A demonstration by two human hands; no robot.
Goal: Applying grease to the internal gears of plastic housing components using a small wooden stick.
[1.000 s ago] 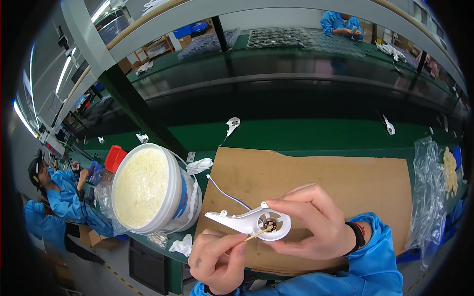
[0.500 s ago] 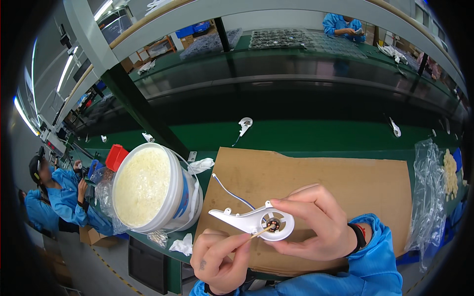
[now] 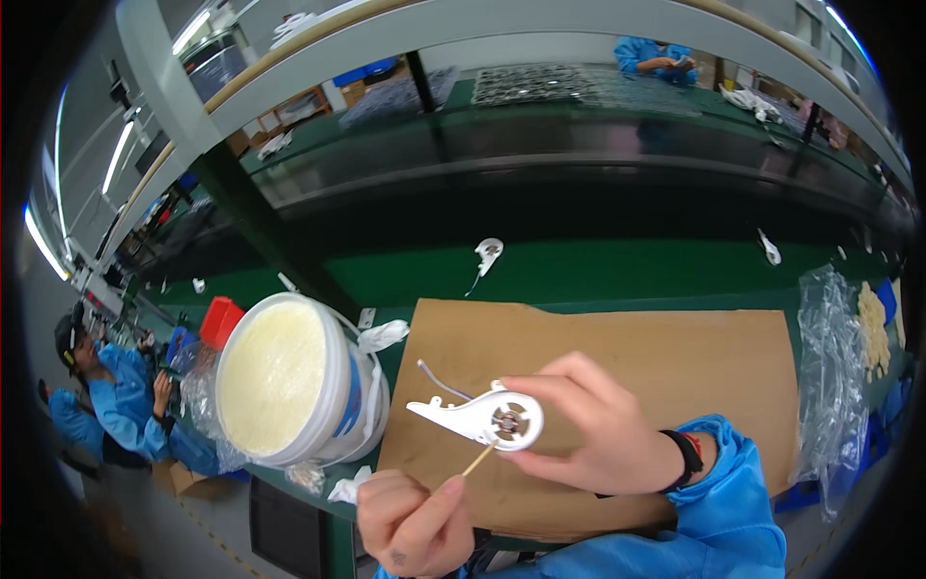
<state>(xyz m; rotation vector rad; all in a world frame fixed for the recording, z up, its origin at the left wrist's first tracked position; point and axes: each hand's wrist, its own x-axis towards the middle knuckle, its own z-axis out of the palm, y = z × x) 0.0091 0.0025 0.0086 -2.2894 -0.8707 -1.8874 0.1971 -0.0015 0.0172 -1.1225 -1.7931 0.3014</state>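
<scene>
My right hand (image 3: 603, 434) pinches the round end of a white plastic housing (image 3: 461, 417) between thumb and fingers. The housing tapers to a point on the left, and its round end has a spoked opening with a small dark and coppery centre. A blue-and-white cable (image 3: 442, 383) trails from its upper side. In my left hand (image 3: 415, 521) a thin wooden stick (image 3: 479, 458) is gripped between thumb and forefinger. Its upper tip is at the lower rim of the round end; whether it touches cannot be told. Both hands are over a cardboard sheet (image 3: 675, 367).
Left of the cardboard stands a white bucket (image 3: 333, 372) filled with a pale yellowish mass, a red bin (image 3: 222, 321) behind it. Similar white housings (image 3: 489, 254) lie on the green bench beyond. Clear plastic bags (image 3: 828, 376) are at right. Co-workers (image 3: 125, 396) sit left and far back.
The stick has come out of the housing's round opening, my left hand drawing down and left. My right hand and the housing have shifted slightly left, and the view has shifted a little.
</scene>
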